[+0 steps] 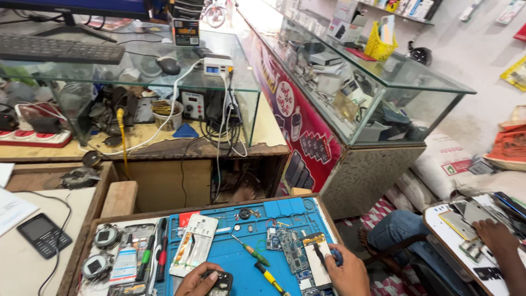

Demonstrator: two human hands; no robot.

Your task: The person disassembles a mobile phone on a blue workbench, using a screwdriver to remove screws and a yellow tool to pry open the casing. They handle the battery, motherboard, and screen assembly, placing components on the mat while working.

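Note:
My left hand (196,282) is at the bottom edge of the blue work mat (246,274) and grips a small dark phone body (220,283). My right hand (349,275) rests at the mat's right edge, its fingers closed on a small blue object (335,256) beside an opened white phone (318,257). A green circuit board (293,253) lies just left of that phone. Between my hands lie two screwdrivers, one green-handled (253,252) and one yellow-handled (269,277). A white phone back cover (193,245) lies further left.
Another person sits at the right; their hand (496,237) rests on a white board of phone parts. Beyond the mat are a glass counter (164,77) with a keyboard (60,50) and cables, a long display case (383,71), and a keypad phone (44,234) at left.

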